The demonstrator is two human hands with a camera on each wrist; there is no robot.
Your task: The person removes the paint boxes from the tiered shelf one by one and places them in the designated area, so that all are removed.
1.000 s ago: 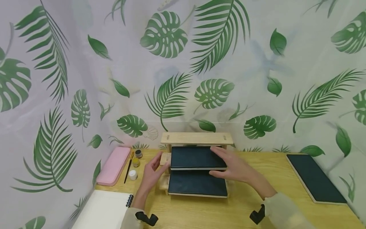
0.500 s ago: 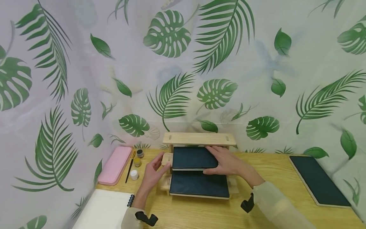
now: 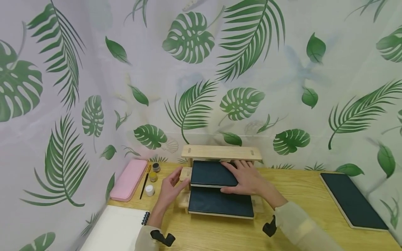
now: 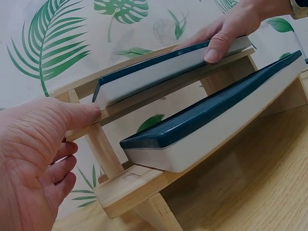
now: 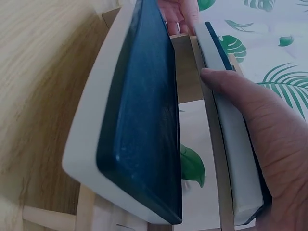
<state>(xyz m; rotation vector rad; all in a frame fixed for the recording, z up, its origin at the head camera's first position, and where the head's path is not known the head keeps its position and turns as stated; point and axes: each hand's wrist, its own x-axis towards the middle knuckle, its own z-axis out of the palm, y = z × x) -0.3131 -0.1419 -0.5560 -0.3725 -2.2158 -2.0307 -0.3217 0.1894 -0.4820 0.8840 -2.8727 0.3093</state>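
A stepped wooden rack (image 3: pixel 221 152) stands against the back wall. On its middle tier lies a flat box with a dark blue top and white sides, the upper box (image 3: pixel 209 173); a similar lower box (image 3: pixel 220 202) rests on the tier below. My left hand (image 3: pixel 170 188) pinches the left end of the middle tier, thumb above and fingers below, clearest in the left wrist view. Spread across the upper box, my right hand (image 3: pixel 248 177) holds it, thumb on its white front side (image 5: pixel 236 159) and fingers over the top toward the back.
A third dark blue box (image 3: pixel 351 198) lies at the table's right edge. To the left are a pink case (image 3: pixel 129 180), a paintbrush (image 3: pixel 145 182), small jars (image 3: pixel 153 176) and a spiral sketchbook (image 3: pixel 114 228). Leaf-printed curtain closes off the back and left.
My right hand has slid left and inward along the upper box, its fingers now spread over the back edge. The left hand keeps its place on the rack.
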